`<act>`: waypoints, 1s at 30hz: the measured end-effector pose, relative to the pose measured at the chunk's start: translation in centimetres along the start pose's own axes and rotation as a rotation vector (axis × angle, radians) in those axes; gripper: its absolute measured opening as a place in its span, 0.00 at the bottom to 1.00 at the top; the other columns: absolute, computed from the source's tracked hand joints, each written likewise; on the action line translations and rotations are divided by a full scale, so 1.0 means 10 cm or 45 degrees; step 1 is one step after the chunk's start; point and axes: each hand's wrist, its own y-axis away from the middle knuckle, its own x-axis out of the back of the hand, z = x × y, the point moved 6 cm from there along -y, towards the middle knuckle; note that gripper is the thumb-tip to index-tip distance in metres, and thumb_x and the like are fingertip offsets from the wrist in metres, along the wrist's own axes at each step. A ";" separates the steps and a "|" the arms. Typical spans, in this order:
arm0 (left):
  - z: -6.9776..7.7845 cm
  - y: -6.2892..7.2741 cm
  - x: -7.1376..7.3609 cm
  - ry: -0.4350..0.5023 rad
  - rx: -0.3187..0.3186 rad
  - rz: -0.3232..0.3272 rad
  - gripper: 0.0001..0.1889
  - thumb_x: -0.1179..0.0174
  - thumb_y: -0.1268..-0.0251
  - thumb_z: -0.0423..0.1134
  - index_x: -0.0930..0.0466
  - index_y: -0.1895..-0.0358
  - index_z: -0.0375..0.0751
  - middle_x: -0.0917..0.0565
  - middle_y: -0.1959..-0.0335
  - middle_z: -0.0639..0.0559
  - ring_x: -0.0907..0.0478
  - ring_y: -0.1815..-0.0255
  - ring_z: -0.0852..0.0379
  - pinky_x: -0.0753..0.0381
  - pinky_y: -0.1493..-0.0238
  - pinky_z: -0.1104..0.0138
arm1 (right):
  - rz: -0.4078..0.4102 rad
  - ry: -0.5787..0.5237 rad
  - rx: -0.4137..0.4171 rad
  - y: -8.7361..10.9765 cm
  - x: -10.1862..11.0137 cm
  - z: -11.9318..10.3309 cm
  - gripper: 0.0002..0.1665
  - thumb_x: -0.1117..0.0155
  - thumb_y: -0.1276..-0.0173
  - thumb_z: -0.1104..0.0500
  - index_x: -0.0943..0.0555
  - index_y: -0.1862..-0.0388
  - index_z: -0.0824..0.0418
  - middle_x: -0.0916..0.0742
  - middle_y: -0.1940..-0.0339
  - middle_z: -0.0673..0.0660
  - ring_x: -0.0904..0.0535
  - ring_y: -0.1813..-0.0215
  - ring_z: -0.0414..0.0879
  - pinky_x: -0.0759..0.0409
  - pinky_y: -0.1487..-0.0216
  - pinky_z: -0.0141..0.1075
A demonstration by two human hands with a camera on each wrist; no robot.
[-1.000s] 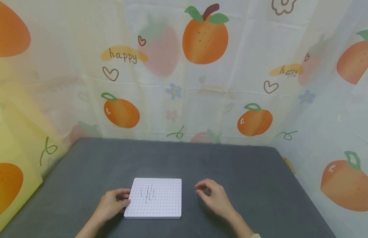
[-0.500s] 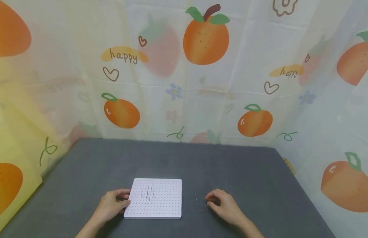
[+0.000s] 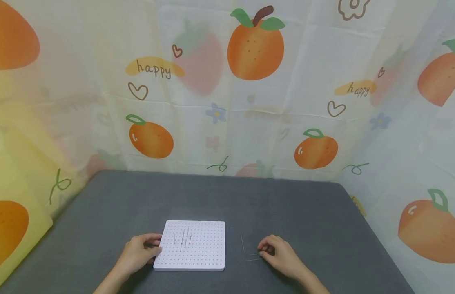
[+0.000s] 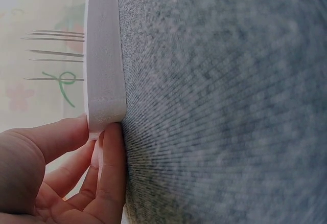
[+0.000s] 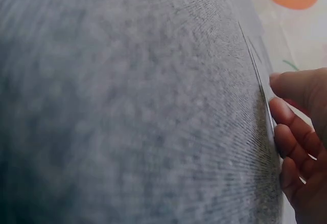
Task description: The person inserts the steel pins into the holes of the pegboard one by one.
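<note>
My left hand [image 3: 139, 251] grips the left edge of a white board [image 3: 207, 255] dotted with small holes. In the left wrist view the thumb lies on the board's top face and the fingers are tucked under its edge. Several thin metal needles [image 4: 53, 51] stand upright from the board, in its left half. To the right of the board, my right hand [image 3: 280, 255] rests low at the table with loosely curled fingers. Its thumb and forefinger are apart in the right wrist view, beside a thin needle [image 5: 259, 75] lying on the table.
One needle [image 3: 242, 243] lies lengthwise between the board and the right hand. Nearer the hand, thin needles [image 3: 253, 260] lie crosswise. The dark grey cloth-covered table [image 3: 213, 196] ends at a curtain [image 3: 198, 134] printed with fruit.
My right hand has moved right and closer to me, away from the lengthwise needle to the crosswise needles. The left hand and the board have stayed in place.
</note>
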 end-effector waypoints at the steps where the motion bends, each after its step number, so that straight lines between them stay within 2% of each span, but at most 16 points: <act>1: 0.00 0.00 0.00 -0.003 0.000 -0.002 0.21 0.38 0.51 0.28 0.24 0.50 0.29 0.20 0.67 0.47 0.23 0.73 0.58 0.18 0.77 0.65 | -0.007 0.005 -0.002 -0.01 0.00 0.00 0.07 0.34 0.42 0.59 0.22 0.68 0.47 0.24 0.71 0.39 0.30 0.67 0.32 0.27 0.67 0.28; 12: 0.00 -0.01 0.00 0.006 0.001 -0.006 0.21 0.38 0.51 0.29 0.23 0.50 0.29 0.19 0.67 0.47 0.23 0.73 0.58 0.18 0.76 0.65 | 0.004 0.092 0.014 -0.04 -0.03 -0.02 0.10 0.31 0.48 0.60 0.24 0.75 0.47 0.25 0.74 0.40 0.33 0.69 0.33 0.31 0.69 0.27; 19: -0.01 -0.01 0.00 0.028 0.000 0.007 0.20 0.38 0.52 0.27 0.23 0.51 0.30 0.19 0.68 0.47 0.23 0.74 0.58 0.18 0.77 0.66 | -0.001 0.134 -0.009 -0.06 -0.06 0.00 0.10 0.31 0.48 0.59 0.24 0.77 0.46 0.27 0.76 0.39 0.35 0.70 0.32 0.33 0.69 0.27; 30: -0.03 -0.02 -0.01 0.012 0.007 0.009 0.21 0.38 0.53 0.28 0.23 0.51 0.30 0.20 0.68 0.47 0.23 0.74 0.58 0.18 0.77 0.66 | 0.027 0.165 0.036 -0.08 -0.05 -0.01 0.11 0.31 0.48 0.59 0.24 0.80 0.45 0.28 0.78 0.38 0.35 0.72 0.31 0.34 0.70 0.26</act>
